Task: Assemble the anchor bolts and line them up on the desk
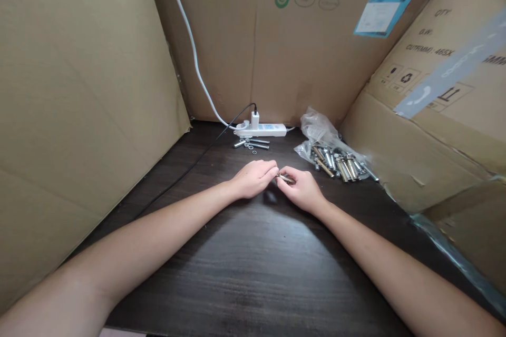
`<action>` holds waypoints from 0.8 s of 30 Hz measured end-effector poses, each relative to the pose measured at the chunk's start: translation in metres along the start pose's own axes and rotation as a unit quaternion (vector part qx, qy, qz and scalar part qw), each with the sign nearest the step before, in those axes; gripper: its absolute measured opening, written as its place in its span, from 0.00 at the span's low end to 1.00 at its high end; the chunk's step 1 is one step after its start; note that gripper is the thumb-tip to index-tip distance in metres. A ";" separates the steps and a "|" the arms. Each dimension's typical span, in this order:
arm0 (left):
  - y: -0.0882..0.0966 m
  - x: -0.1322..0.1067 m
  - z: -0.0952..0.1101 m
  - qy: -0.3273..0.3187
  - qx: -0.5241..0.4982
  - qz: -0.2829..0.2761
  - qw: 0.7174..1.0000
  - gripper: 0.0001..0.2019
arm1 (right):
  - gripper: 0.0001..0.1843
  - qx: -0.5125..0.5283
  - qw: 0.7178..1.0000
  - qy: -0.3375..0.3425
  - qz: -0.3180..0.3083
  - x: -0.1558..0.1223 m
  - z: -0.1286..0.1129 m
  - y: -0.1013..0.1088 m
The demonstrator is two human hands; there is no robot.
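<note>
Bolt (284, 178) pinched btw both hands | L hand (253, 179) & R hand (302, 190) closed on it, tips only | risk: slips, rolls off table (253, 274) if grip loosens

Two hands are seen, the left hand (253, 179) and the right hand (302, 189), with one anchor bolt (284, 178) pinched between them. One power strip (263, 130), one white plug (255, 119), one white cable (193, 47) and one black cable (197, 160) are counted. One plastic bag (316, 126) is counted; the heap of bolts (342, 163) is too overlapped for an exact count, and about three loose bolts (255, 143) are made out.
</note>
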State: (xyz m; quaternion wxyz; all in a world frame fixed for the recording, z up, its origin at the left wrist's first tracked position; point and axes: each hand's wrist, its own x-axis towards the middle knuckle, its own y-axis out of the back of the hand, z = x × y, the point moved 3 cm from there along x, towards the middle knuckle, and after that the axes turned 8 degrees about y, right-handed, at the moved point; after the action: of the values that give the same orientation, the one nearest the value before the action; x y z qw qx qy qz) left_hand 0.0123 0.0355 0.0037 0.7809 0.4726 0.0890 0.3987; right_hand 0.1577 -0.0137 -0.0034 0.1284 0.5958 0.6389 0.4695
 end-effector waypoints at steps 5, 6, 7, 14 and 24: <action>0.006 -0.004 0.006 0.015 -0.060 -0.006 0.998 0.06 | 0.11 -0.012 1.000 0.002 0.001 0.000 0.000 0.001; 0.006 -0.004 0.007 0.013 -0.061 -0.010 0.998 0.05 | 0.11 -0.014 1.000 0.004 -0.001 0.000 -0.001 0.001; 0.005 -0.004 0.007 0.012 -0.062 -0.013 0.998 0.04 | 0.11 -0.017 1.000 0.005 -0.003 0.000 -0.001 0.001; 0.000 -0.001 0.002 -0.008 -0.022 -0.010 1.000 0.10 | 0.12 -0.020 1.000 0.003 -0.009 0.000 -0.002 0.001; -0.007 0.002 -0.004 0.003 0.031 -0.016 0.999 0.21 | 0.12 -0.012 1.000 0.011 -0.012 -0.001 -0.002 0.000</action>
State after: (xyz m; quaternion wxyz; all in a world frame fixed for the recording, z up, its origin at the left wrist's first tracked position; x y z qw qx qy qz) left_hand 0.0151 0.0384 -0.0034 0.7719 0.4937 0.1114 0.3848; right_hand 0.1564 -0.0157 -0.0022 0.1340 0.5813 0.6416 0.4822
